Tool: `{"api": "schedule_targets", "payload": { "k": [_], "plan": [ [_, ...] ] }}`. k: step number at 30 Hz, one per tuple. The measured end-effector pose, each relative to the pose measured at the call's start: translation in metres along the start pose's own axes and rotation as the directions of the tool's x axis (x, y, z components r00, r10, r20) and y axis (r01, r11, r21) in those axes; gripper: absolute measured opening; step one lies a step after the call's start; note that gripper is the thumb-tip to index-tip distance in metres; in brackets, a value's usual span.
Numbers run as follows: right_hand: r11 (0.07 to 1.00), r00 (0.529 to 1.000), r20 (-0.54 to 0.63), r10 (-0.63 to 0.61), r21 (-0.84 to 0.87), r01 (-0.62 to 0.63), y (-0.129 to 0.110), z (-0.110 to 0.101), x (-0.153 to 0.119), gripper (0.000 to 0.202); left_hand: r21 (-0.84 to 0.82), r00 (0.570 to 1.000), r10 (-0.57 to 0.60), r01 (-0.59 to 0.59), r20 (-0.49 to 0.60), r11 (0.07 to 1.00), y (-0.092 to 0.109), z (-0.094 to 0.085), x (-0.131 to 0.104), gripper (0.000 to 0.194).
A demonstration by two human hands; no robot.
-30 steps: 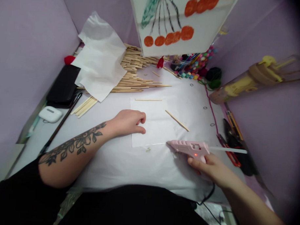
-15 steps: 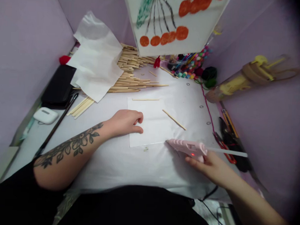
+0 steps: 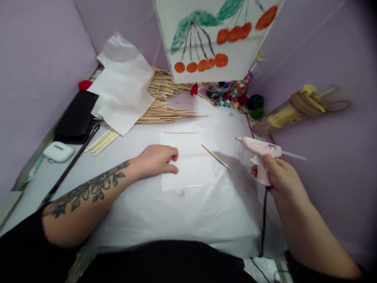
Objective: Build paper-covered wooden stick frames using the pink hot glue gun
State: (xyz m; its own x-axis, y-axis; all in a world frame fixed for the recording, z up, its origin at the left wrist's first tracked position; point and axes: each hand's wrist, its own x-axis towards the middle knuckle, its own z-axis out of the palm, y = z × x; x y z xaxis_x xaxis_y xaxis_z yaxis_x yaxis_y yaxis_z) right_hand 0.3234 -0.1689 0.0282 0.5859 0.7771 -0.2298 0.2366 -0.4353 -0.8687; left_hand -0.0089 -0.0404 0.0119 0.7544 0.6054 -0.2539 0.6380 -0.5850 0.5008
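Below the right hand (image 3: 280,175), a cord (image 3: 264,218) is hung; were it snagged, the glue gun (image 3: 259,147) gripped there could be jerked. From the nozzle (image 3: 239,139), held left of that hand, hot drips might be let fall by a careless tilt. Under the left hand (image 3: 157,159), half-curled but gripping nothing, the sheet (image 3: 190,166) is covered at its left edge; by a nudge it could be shifted. Beyond that hand, a loose stick (image 3: 215,156) is seen slanting to the right, then a second stick (image 3: 181,132) along the sheet's far edge.
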Motion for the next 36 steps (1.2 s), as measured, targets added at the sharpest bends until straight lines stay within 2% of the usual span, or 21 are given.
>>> {"api": "schedule_targets", "payload": {
  "k": [2, 5, 8, 10, 13, 15, 17, 20, 25, 27, 29, 31, 34, 36],
  "plan": [
    [1.0, 0.998, -0.065, 0.012, -0.026, -0.014, 0.0, 0.016, 0.023, 0.046, -0.007, 1.0, 0.003, -0.003, -0.003, 1.0, 0.001, -0.001, -0.001, 0.03],
    [0.993, 0.998, -0.057, -0.002, -0.121, -0.005, 0.0, 0.037, 0.052, 0.046, -0.019, 1.0, -0.004, 0.004, 0.0, 1.0, 0.002, -0.002, -0.002, 0.03],
    [0.952, 0.995, -0.058, -0.087, -0.298, 0.066, -0.001, 0.044, 0.071, 0.042, -0.022, 1.0, -0.006, 0.006, 0.005, 1.0, 0.001, -0.003, -0.003, 0.03],
    [0.917, 0.983, -0.088, -0.162, -0.382, 0.117, -0.001, 0.043, 0.072, 0.034, -0.022, 1.0, 0.0, 0.0, 0.007, 1.0, 0.001, -0.003, -0.003, 0.03],
    [0.822, 0.936, -0.045, -0.348, -0.494, 0.282, -0.001, 0.041, 0.055, 0.022, -0.015, 1.0, 0.005, -0.005, 0.016, 1.0, 0.002, -0.005, -0.002, 0.029],
    [0.711, 0.876, 0.137, -0.463, -0.533, 0.459, 0.0, 0.043, 0.034, 0.02, -0.002, 1.0, 0.005, -0.005, 0.028, 1.0, 0.003, -0.007, -0.002, 0.029],
    [0.598, 0.809, 0.308, -0.5, -0.553, 0.58, 0.0, 0.047, 0.013, 0.02, 0.014, 0.999, 0.007, -0.008, 0.037, 1.0, 0.004, -0.008, -0.001, 0.029],
    [0.423, 0.778, 0.395, -0.489, -0.672, 0.607, 0.001, 0.052, -0.008, 0.019, 0.028, 0.999, 0.015, -0.016, 0.043, 0.999, 0.004, -0.008, 0.0, 0.031],
    [0.183, 0.791, 0.425, -0.439, -0.82, 0.542, 0.006, 0.054, -0.012, 0.02, 0.034, 1.0, 0.009, -0.01, 0.03, 0.999, 0.001, -0.002, 0.001, 0.035],
    [0.168, 0.794, 0.418, -0.441, -0.831, 0.53, 0.006, 0.051, -0.011, 0.02, 0.022, 1.0, 0.012, -0.013, 0.024, 1.0, 0.001, -0.001, 0.0, 0.033],
    [0.23, 0.786, 0.396, -0.475, -0.806, 0.545, 0.003, 0.046, -0.015, 0.019, -0.019, 0.999, 0.027, -0.027, -0.018, 0.999, 0.005, -0.005, -0.003, 0.026],
    [0.297, 0.751, 0.393, -0.53, -0.744, 0.599, -0.004, 0.042, -0.024, 0.017, -0.086, 0.991, 0.055, -0.066, -0.119, 0.994, 0.013, -0.012, -0.008, 0.021],
    [0.269, 0.638, 0.52, -0.568, -0.615, 0.741, -0.013, 0.042, -0.042, 0.015, -0.14, 0.958, 0.101, -0.143, -0.27, 0.98, 0.03, -0.021, -0.022, 0.021],
    [0.194, 0.552, 0.614, -0.564, -0.551, 0.811, -0.013, 0.049, -0.052, 0.015, -0.128, 0.956, 0.11, -0.15, -0.273, 0.98, 0.04, -0.02, -0.035, 0.019]
  ]
}}
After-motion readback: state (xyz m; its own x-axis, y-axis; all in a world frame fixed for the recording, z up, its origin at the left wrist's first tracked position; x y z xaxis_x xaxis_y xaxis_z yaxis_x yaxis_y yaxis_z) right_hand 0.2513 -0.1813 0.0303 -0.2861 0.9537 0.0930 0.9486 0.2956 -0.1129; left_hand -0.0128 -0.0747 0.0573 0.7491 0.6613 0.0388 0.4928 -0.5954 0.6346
